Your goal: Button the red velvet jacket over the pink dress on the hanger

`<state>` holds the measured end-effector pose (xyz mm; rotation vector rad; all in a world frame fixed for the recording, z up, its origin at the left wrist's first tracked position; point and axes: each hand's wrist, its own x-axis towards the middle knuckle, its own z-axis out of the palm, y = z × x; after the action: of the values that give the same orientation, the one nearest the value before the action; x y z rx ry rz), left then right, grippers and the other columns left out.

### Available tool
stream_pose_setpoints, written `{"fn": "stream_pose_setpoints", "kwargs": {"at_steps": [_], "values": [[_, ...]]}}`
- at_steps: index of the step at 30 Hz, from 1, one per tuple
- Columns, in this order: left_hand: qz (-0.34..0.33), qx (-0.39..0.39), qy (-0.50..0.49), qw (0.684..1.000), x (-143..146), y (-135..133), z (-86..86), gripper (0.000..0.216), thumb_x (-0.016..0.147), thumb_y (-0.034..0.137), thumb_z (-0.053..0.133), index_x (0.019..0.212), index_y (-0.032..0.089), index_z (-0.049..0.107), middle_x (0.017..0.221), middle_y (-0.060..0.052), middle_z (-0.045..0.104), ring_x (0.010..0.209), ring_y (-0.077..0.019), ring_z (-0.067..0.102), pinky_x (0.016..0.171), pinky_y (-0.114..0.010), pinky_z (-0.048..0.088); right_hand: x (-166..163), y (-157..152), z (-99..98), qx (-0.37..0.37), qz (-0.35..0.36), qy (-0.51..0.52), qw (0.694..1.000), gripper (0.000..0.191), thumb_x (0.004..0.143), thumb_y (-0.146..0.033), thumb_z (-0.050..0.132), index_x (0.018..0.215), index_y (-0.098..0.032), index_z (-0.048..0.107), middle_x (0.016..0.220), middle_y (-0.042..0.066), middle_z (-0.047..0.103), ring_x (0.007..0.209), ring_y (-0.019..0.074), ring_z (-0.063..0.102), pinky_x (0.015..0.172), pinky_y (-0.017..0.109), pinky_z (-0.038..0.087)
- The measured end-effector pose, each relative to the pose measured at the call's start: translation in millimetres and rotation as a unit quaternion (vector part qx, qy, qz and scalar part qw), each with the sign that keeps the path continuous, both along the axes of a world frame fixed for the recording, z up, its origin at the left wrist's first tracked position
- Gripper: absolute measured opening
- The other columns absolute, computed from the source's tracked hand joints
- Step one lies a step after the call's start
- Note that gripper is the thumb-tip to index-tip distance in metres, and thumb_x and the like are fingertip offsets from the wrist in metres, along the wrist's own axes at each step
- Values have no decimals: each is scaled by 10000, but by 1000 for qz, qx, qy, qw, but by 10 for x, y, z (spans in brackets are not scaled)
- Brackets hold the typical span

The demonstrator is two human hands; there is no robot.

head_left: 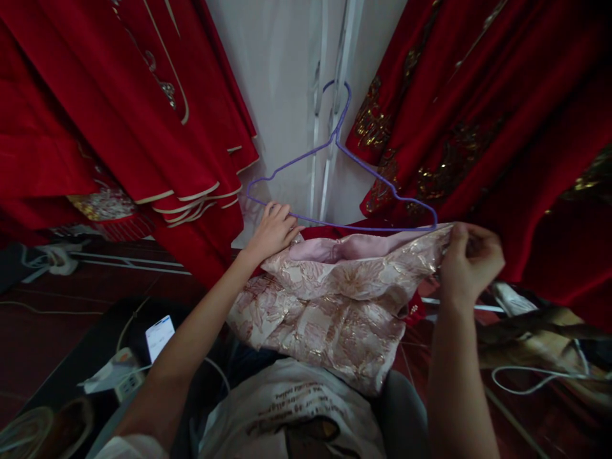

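Note:
A pink and gold brocade garment (329, 306) hangs in front of me, its pale pink lining showing at the top. My left hand (272, 231) grips its left top edge together with the lower bar of a purple wire hanger (335, 143). My right hand (471, 255) pinches the garment's right top corner near the hanger's right end. The hanger's hook reaches up toward white vertical rails (329, 95).
Red embroidered robes hang at the left (119, 121) and right (478, 115). On the dark floor at lower left lie a lit phone (159, 336) and a white power strip (117, 376) with cables. More cables and dark fabric (535, 344) lie at the right.

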<state>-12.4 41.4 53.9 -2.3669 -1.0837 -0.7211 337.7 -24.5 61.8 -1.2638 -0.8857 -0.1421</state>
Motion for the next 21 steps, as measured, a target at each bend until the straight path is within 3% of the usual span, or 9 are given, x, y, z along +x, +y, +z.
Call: {"fn": "stream_pose_setpoints", "kwargs": {"at_steps": [6,10,15,21], "values": [[6,17,18,1000,-44,-68,47,347,943,422,430,826,168,635,891,-84,539,930,-238,494,991,-469,380,30,-33,76,12,-10,-48,999,257,800,-341,648,902,-112,707,779,103,679,660,186,627,613,294,477],[0,8,12,1000,-49,-57,45,351,941,427,432,812,174,638,885,-83,539,943,-245,495,979,-481,380,27,-43,420,-17,-17,-171,985,278,837,-382,624,945,-142,716,854,91,705,748,184,649,688,282,479],[-6,8,-45,999,60,-58,-69,332,919,452,478,800,191,646,900,-87,558,957,-248,499,984,-483,367,-226,153,864,-54,51,-270,960,226,870,-364,606,953,-179,706,865,57,720,739,150,640,681,231,445],[-26,-25,-202,979,216,-222,-112,325,944,444,436,797,222,623,965,-65,624,1003,-218,532,1008,-463,317,-420,368,759,-149,87,-255,951,252,919,-416,515,970,-213,656,873,47,695,803,192,626,741,285,418]]}}
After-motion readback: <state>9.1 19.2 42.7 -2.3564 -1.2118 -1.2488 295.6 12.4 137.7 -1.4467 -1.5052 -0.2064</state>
